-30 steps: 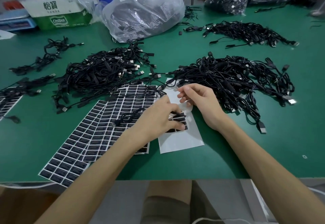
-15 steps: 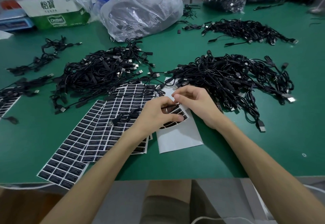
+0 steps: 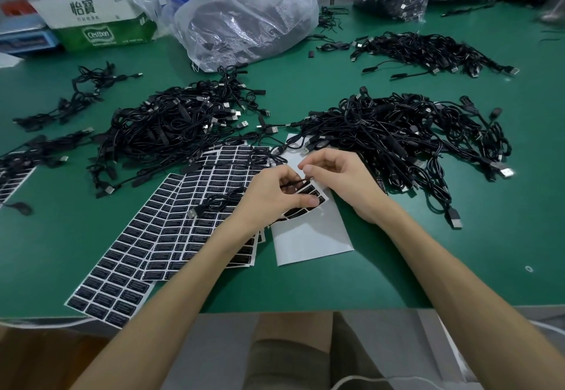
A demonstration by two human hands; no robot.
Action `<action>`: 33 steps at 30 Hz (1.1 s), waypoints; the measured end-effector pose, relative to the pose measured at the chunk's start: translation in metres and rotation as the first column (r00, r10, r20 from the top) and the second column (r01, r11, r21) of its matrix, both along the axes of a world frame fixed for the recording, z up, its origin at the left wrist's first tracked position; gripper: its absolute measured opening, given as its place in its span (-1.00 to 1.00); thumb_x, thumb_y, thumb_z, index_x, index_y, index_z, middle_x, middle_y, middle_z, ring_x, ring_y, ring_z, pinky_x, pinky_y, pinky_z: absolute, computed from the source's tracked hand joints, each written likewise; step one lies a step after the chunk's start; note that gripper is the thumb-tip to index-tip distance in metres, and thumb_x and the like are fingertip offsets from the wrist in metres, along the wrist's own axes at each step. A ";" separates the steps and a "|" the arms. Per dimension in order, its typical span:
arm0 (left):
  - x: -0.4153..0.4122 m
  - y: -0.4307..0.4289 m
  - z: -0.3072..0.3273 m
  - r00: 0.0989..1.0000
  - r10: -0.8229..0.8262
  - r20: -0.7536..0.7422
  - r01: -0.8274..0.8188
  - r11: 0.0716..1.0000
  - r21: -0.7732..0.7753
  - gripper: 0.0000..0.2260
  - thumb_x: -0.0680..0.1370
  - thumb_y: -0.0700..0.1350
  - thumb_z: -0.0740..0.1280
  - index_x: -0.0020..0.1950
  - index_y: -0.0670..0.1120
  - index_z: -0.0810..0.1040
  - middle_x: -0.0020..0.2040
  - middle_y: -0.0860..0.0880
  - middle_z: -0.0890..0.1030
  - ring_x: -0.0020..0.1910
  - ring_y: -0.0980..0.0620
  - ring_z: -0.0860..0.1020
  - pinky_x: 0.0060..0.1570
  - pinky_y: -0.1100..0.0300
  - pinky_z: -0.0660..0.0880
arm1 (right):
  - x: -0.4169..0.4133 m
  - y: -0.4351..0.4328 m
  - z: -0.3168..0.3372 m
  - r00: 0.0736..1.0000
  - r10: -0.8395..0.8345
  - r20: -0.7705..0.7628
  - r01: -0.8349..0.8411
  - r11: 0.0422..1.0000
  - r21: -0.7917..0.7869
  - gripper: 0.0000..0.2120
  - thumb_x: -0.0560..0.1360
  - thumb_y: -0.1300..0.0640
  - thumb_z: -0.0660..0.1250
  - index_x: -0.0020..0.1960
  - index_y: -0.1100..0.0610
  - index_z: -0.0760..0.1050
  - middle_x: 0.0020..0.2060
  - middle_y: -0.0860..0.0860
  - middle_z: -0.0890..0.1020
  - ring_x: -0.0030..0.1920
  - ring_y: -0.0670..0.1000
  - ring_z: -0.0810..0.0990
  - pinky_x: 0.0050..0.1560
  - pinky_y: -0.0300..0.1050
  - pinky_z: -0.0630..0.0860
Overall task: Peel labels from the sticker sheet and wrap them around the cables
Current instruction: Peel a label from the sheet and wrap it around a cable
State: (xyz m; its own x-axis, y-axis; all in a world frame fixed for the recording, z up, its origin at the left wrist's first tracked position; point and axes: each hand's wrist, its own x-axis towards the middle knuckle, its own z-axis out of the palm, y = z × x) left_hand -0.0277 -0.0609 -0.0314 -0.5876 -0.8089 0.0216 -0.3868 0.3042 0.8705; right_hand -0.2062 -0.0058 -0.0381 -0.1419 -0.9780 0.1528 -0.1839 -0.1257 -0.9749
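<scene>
Frame centre, left hand pinching thin black USB cable over curled white sticker sheet of black labels, right hand beside, fingertips curled together, hold unclear, green tabletop.

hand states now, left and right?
Left hand: closed on a black cable, thumb on the sticker sheet.
Right hand: fingers curled in a pinch; whether it holds anything cannot be told.

Your left hand and right hand are bare, like your forearms; olive-grey shorts cover your thigh.
</scene>
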 end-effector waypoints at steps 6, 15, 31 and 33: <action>0.001 -0.002 0.005 0.999 -0.040 -0.010 0.041 0.998 0.038 -0.64 0.36 -0.05 0.66 -0.11 -0.12 0.52 -0.30 0.04 0.46 -0.38 0.15 0.36 -0.36 0.25 0.35 | -0.001 0.001 0.000 0.999 -0.015 -0.031 0.015 1.000 -0.008 -0.94 0.58 0.24 0.44 0.02 0.16 0.68 -0.05 0.19 0.72 -0.07 0.03 0.63 0.04 0.08 0.59; 0.011 -0.010 0.009 0.998 -0.028 -0.061 0.031 0.998 0.046 -0.75 0.42 -0.04 0.62 -0.11 -0.06 0.58 -0.38 0.20 0.51 -0.37 0.21 0.41 -0.30 0.36 0.39 | -0.001 0.000 -0.002 0.999 0.024 0.023 -0.024 1.000 -0.017 -0.90 0.60 0.26 0.40 0.02 0.14 0.69 -0.18 0.14 0.71 -0.14 -0.05 0.64 0.02 -0.06 0.57; 0.001 -0.009 0.015 0.997 0.037 0.064 -0.027 0.987 -0.156 -0.68 0.38 0.02 0.65 -0.18 0.04 0.50 -0.33 0.19 0.47 -0.38 0.26 0.38 -0.33 0.37 0.32 | -0.002 -0.001 -0.002 0.989 0.084 0.124 -0.081 0.996 -0.026 -0.93 0.60 0.25 0.40 -0.03 0.17 0.65 -0.26 -0.11 0.68 -0.29 -0.24 0.57 -0.23 -0.45 0.43; 0.001 -0.008 0.016 0.997 0.040 0.072 -0.028 0.987 -0.158 -0.69 0.38 0.01 0.65 -0.17 0.04 0.51 -0.31 0.17 0.47 -0.37 0.26 0.38 -0.32 0.36 0.32 | -0.001 -0.001 -0.001 0.991 0.083 0.101 -0.081 0.996 -0.022 -0.88 0.57 0.29 0.41 -0.08 0.10 0.64 -0.25 -0.12 0.68 -0.25 -0.21 0.59 -0.19 -0.44 0.44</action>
